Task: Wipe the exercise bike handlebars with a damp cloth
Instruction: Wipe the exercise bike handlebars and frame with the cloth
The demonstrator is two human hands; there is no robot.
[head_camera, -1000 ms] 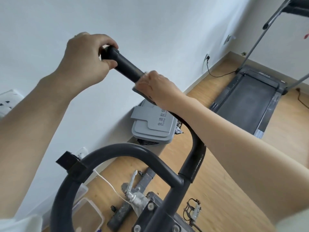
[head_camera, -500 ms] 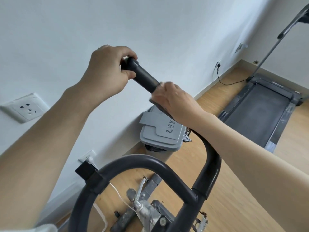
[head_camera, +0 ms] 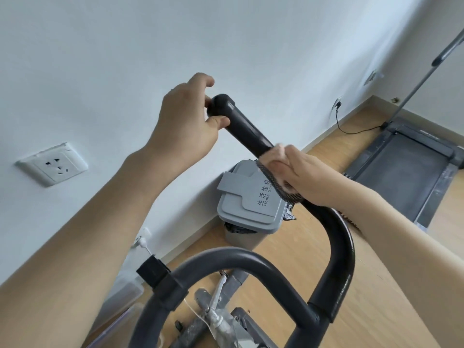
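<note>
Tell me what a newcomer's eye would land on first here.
At centre, the left hand holds the end of the black handlebar in its grip, and the right hand clasps a cloth wrapped round the bar lower down. Behind them a grey lidded bin stands against the white wall, with a treadmill on the wooden floor at right.

A grey plastic bin [head_camera: 247, 204] with a flat lid and a black bag inside stands on the light wood floor [head_camera: 376, 310], against the white wall [head_camera: 226, 33]. A white plug socket [head_camera: 51, 164] sits on that wall. A dark grey treadmill [head_camera: 401, 169] lies at the right, near a thin black cord [head_camera: 351, 130].
</note>
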